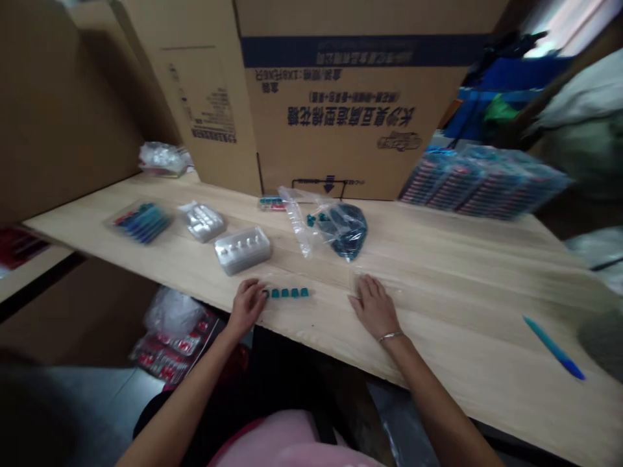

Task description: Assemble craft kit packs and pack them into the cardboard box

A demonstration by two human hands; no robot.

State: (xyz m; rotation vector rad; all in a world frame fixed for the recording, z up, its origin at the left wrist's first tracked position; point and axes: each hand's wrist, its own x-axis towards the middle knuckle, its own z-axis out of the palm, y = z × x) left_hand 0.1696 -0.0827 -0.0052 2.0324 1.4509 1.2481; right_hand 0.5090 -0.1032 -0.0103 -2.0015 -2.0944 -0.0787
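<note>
A short row of small teal pieces (289,293) lies near the front edge of the wooden table (438,311). My left hand (247,305) rests at the left end of that row, its fingers curled and touching the first piece. My right hand (374,303) lies flat on the table, fingers stretched out, over a thin clear plastic sleeve (357,282) that I can barely make out. Behind the row, an open clear bag (335,224) holds more teal pieces.
Two clear plastic trays (242,250) (202,220) and a packet of blue items (141,222) lie to the left. A big cardboard box (341,97) stands at the back. Stacked packets (481,178) are at the right, and a blue pen (552,347) lies near the front right.
</note>
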